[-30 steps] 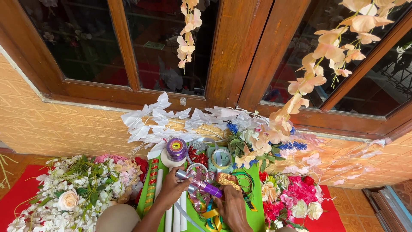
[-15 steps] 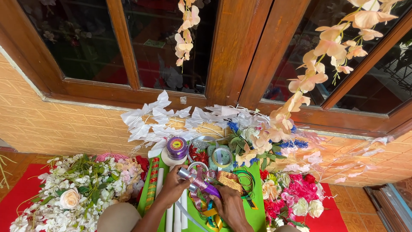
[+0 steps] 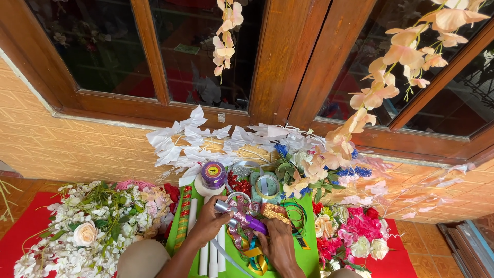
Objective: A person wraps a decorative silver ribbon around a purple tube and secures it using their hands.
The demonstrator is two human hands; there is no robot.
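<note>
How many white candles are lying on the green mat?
3, as far as shows: one white candle beside the red-and-gold patterned strip, and two more side by side below the left hand. Others may be hidden under the hand or ribbons.

Left hand [image 3: 208,222]: bare, no glove, no ring or band to be seen on the fingers.
Left forearm: bare up to the picture's lower edge; no sleeve, cuff, watch or bracelet shows.
Right hand [image 3: 278,244]: bare, back of the hand uppermost, no glove or ring.
Right wrist: uncovered, cut off by the lower edge.
Knee: covered in plain beige cloth.
</note>
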